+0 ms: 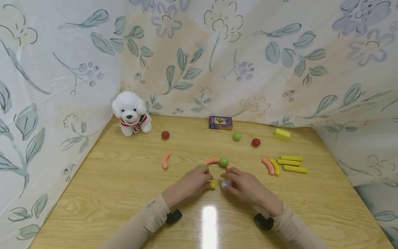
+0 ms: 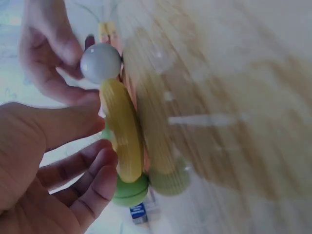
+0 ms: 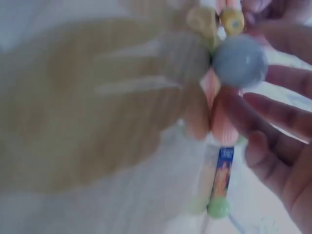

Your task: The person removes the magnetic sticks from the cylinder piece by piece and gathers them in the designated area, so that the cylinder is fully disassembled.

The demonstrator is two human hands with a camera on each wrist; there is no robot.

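Note:
My left hand [image 1: 195, 180] pinches a yellow curved piece [image 2: 123, 131], banana-like, that lies on the table. Most of it is hidden under the fingers in the head view. My right hand [image 1: 247, 186] holds a pale grey ball [image 2: 101, 63] between thumb and fingers, close against one end of the yellow piece. Beyond the hands, an orange curved piece [image 1: 211, 161] lies beside a green ball [image 1: 224, 162]. Another orange curved piece [image 3: 224, 119] sits partly behind the right fingers. A second green ball [image 2: 130, 191] is at the yellow piece's other end.
At the right lie an orange curved piece [image 1: 267, 166], a yellow curved one [image 1: 274, 167] and yellow sticks [image 1: 295, 169]. Farther back are red balls [image 1: 256, 142], a green ball [image 1: 237, 136], a yellow block [image 1: 282, 134], a small box [image 1: 220, 122] and a plush dog [image 1: 132, 114].

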